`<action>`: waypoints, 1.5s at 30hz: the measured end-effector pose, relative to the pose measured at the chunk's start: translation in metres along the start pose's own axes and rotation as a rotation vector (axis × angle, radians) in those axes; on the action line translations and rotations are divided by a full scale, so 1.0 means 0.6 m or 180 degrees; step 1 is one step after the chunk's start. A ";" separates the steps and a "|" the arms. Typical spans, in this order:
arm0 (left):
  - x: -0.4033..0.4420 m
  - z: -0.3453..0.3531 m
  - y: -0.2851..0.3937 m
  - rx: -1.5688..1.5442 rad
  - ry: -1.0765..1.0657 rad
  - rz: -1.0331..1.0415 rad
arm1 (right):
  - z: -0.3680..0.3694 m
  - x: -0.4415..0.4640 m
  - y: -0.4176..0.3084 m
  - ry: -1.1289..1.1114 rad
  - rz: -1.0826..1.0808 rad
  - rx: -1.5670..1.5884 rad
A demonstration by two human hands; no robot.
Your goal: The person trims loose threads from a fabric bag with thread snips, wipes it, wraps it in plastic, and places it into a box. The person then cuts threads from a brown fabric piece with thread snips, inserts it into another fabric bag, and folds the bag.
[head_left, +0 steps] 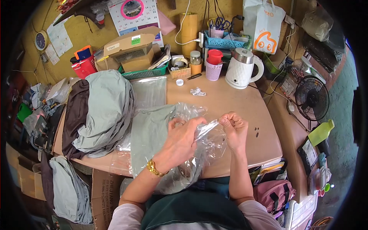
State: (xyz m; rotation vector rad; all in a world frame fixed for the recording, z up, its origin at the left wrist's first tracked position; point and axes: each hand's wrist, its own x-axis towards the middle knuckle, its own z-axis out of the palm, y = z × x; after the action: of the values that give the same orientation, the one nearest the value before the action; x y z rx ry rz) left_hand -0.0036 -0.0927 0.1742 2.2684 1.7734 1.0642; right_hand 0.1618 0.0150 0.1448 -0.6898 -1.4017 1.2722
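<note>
A folded grey-green garment point(149, 128) lies in a clear plastic bag point(193, 111) at the near edge of the table. My left hand point(183, 138), with a gold watch on its wrist, is closed on the bag's open end, its fingers curled over the film. To its right, my right hand point(234, 128) pinches the end of the same film between thumb and fingers. A strip of shiny plastic stretches between both hands, raised off the table. Left of the bag rests a pile of grey-green and dark brown garments point(105, 111).
Flat clear bags point(151, 92) lie behind the garment. A white kettle point(241, 71), a lilac cup point(213, 71) and a green basket point(145, 73) line the table's back. A crumpled scrap point(197, 92) lies mid-table. A black fan point(312, 97) stands at right; more garments point(71, 191) hang lower left.
</note>
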 end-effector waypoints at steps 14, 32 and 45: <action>-0.002 0.028 0.004 0.0363 0.0357 0.0520 | 0.047 -0.027 -0.024 -0.0499 -0.1241 -0.2851; -0.019 0.089 -0.058 0.0882 0.1708 0.0721 | 0.021 0.016 -0.010 -0.2461 0.0859 -0.0311; -0.054 0.061 -0.027 -0.1055 0.1008 -0.0234 | 0.008 0.007 0.034 -0.0326 0.0824 0.2039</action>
State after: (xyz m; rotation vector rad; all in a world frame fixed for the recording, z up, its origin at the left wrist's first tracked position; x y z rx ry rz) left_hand 0.0006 -0.1030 0.1240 1.9083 1.6092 1.6364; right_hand 0.1514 0.0228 0.1276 -0.3689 -0.9092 1.8619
